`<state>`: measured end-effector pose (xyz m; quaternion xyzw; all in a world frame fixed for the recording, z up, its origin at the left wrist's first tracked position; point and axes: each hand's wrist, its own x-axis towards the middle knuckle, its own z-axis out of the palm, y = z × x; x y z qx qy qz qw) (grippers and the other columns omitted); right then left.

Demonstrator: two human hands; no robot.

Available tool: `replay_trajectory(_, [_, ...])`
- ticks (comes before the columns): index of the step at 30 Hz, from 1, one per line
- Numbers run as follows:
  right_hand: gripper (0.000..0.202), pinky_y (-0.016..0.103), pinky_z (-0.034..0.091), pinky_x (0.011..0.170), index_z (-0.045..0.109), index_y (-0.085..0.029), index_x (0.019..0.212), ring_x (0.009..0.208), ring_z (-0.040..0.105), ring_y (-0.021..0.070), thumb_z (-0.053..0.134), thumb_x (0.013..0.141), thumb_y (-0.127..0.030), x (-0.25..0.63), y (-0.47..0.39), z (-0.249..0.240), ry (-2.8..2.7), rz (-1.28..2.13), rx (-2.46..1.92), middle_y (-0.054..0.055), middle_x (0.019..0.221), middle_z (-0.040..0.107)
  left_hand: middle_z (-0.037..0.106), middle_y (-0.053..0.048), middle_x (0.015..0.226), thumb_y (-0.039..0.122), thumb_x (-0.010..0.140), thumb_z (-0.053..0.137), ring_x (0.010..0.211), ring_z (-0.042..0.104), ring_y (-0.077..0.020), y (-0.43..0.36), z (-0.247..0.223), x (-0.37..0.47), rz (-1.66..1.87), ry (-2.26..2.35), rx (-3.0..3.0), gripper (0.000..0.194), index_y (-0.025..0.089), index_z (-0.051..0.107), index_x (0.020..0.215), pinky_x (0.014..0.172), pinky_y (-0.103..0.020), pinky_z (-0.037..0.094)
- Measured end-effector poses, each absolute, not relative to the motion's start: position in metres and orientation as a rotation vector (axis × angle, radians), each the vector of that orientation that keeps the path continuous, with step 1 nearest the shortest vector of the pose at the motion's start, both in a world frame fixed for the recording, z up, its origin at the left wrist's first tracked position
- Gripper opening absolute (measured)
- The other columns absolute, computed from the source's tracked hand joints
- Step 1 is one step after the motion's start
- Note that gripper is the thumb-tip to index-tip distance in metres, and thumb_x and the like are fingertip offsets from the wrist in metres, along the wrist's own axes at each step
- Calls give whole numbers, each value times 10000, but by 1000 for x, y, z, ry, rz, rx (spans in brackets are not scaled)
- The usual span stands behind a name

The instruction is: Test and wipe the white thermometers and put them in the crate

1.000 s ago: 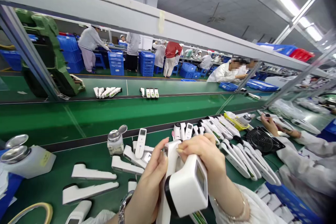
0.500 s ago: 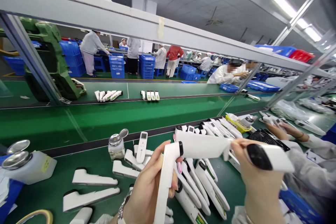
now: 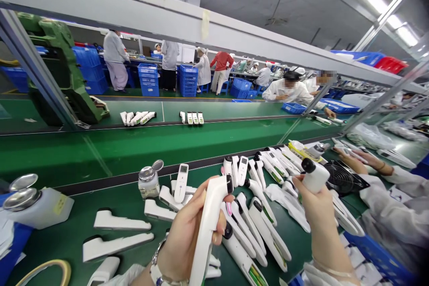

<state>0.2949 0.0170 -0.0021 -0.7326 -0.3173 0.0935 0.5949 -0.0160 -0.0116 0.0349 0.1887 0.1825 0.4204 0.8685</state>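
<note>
My left hand [image 3: 187, 237], with a watch on its wrist, is wrapped round a white thermometer [image 3: 209, 228] whose black tip points up and right. To the right, my right hand [image 3: 317, 203] grips a second white thermometer [image 3: 315, 178], its black end up. A crumpled white cloth [image 3: 288, 203] lies on the bench just left of my right hand. Between and below my hands, several white thermometers [image 3: 246, 237] lie in a slanted row, some with green inside showing. More thermometers [image 3: 115, 221] rest on the green bench at the left.
A small pump-top bottle [image 3: 149, 183] and a larger one [image 3: 40, 210] stand at the left, near a tape roll [image 3: 47, 272]. Another person's hands [image 3: 362, 158] are at the right, beside a black fan [image 3: 345, 178]. A blue crate [image 3: 385, 250] sits lower right. A metal shelf beam [image 3: 234, 31] crosses above.
The white cloth stretched from the left thermometer to my right hand is now down on the bench. My right hand has turned its thermometer upward. My left hand keeps its hold.
</note>
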Motion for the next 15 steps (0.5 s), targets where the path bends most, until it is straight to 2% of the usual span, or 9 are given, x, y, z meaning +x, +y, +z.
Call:
replay_trajectory(2, [279,281,311,508,606,-180,709,530,427,139,760,523,-320,287,17,-3,-747,315,-1652,-39,585,517,595,-64,661,402,916,349,411,435,-46,-11,33,-17,860,365,415,386,110,517,1104,398,-148,334])
replay_trajectory(4, [314,275,324,518,590,-181,709,555,439,138,783,498,-308,276,16,-2,-746,422,-1582,-34,621,528,594,-63,746,374,888,444,465,448,-38,-12,31,-18,882,343,452,314,124,550,1047,422,-140,344])
replay_trajectory(5, [345,272,336,525,582,-182,730,571,449,139,795,488,-306,269,15,-2,-741,483,-1539,-32,645,535,593,-59,830,315,851,530,510,460,-36,-13,30,-18,905,339,478,263,149,548,1054,440,-136,353])
replay_trajectory(7, [432,263,364,543,564,-196,820,604,472,143,813,486,-309,251,11,-1,-730,636,-1441,-33,687,547,560,-35,969,146,736,657,577,467,-34,-14,29,-19,950,358,522,405,219,515,1108,473,-135,369])
replay_trajectory(8, [480,261,380,553,552,-206,881,616,484,145,818,495,-311,240,7,-1,-725,731,-1391,-33,705,552,546,-20,979,86,689,677,579,464,-32,-15,28,-19,956,379,532,497,244,498,1124,476,-137,370])
replay_trajectory(10, [561,267,407,564,532,-216,995,621,494,146,819,521,-309,215,-4,-1,-714,953,-1298,-22,730,561,544,3,864,64,667,678,530,446,-27,-14,28,-18,945,427,533,473,234,507,1074,458,-138,354])
replay_trajectory(13, [567,257,405,526,548,-184,1057,597,470,134,795,567,-326,174,-21,1,-688,1268,-1179,0,716,543,488,31,598,217,759,633,430,382,-24,-9,27,-17,891,465,505,153,175,539,872,401,-123,293])
replay_trajectory(14, [537,243,395,511,560,-172,1057,590,457,125,776,597,-343,162,-26,2,-669,1354,-1136,2,708,530,448,38,527,316,805,584,396,348,-23,-7,26,-17,857,458,483,162,161,538,807,377,-119,266])
replay_trajectory(15, [499,226,384,500,572,-165,1056,583,445,114,750,634,-364,150,-30,3,-625,1440,-1077,1,704,515,413,42,479,418,841,509,368,316,-22,-5,25,-16,821,440,454,282,151,534,754,357,-118,244])
